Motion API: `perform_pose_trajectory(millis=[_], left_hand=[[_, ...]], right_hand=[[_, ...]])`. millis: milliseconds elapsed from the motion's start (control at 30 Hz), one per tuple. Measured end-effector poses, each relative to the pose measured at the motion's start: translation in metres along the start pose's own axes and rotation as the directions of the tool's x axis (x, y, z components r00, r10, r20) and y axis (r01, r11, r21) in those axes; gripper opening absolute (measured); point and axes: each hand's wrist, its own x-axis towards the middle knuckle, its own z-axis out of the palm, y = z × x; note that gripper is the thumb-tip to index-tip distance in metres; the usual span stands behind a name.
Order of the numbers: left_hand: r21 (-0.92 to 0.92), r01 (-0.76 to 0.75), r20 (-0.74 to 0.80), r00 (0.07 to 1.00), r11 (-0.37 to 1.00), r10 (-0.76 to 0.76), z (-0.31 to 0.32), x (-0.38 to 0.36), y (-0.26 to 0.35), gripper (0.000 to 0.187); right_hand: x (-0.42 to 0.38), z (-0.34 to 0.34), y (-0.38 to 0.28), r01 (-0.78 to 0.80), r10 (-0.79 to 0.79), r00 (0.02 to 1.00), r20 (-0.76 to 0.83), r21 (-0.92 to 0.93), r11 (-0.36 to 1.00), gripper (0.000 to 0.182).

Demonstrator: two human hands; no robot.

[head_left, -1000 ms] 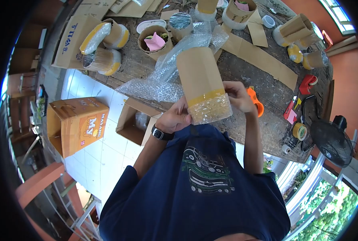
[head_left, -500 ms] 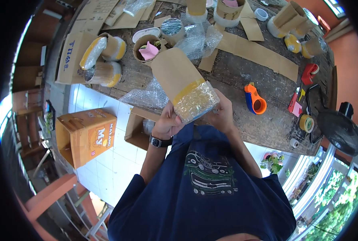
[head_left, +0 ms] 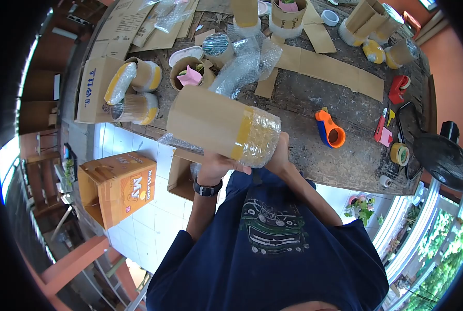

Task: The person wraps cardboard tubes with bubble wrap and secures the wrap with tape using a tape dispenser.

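Note:
A large cardboard cylinder [head_left: 205,119] lies nearly sideways in front of my body, its right end covered in bubble wrap [head_left: 262,137] beside a band of yellow tape. My left hand [head_left: 218,168] supports it from below, the fingers partly hidden under it. Against the wrapped end rests my right hand [head_left: 279,155], with most of its fingers hidden behind the wrap. Just beyond the cylinder stands a cardboard tube with a pink object [head_left: 190,76] inside.
An orange and blue tape dispenser [head_left: 331,129], a red cutter [head_left: 382,130], a tape roll [head_left: 399,154] and a black lamp [head_left: 443,158] are on the right. More wrapped tubes [head_left: 138,108] stand at the left. A printed carton [head_left: 120,186] sits below the table.
The cylinder has turned from a steep slant to nearly sideways, its cardboard end swinging left and down. Both hands have shifted with it, and the camera view has moved slightly.

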Motion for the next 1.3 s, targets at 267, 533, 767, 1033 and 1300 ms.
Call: perform_pose_trajectory(millis=[267, 533, 767, 1033, 1300], left_hand=[[0.244, -0.061, 0.012, 0.998, 0.968, 0.059, 0.008, -0.001, 0.007, 0.071], [0.112, 0.041, -0.216, 0.976, 0.993, -0.016, -0.002, -0.001, 0.000, 0.047], [0.237, -0.066, -0.358, 0.922, 0.969, 0.150, -0.003, 0.013, 0.013, 0.041], [0.165, -0.093, -0.454, 0.876, 0.982, 0.160, -0.029, 0.016, 0.004, 0.050], [-0.190, -0.037, -0.466, 0.883, 0.981, -0.057, -0.060, 0.001, -0.024, 0.053]], right_hand=[[0.006, -0.011, -0.014, -0.157, 0.134, 0.976, 0.175, 0.124, 0.980, 0.039], [0.010, 0.011, -0.034, -0.315, 0.227, 0.947, 0.227, 0.522, 0.792, 0.051], [0.009, -0.003, -0.063, -0.620, 0.375, 0.783, 0.497, 0.570, 0.540, 0.063], [0.011, -0.038, -0.105, -0.697, 0.438, 0.714, 0.547, 0.491, 0.523, 0.074], [0.033, -0.076, -0.139, -0.560, 0.227, 0.807, 0.546, 0.583, 0.589, 0.062]])
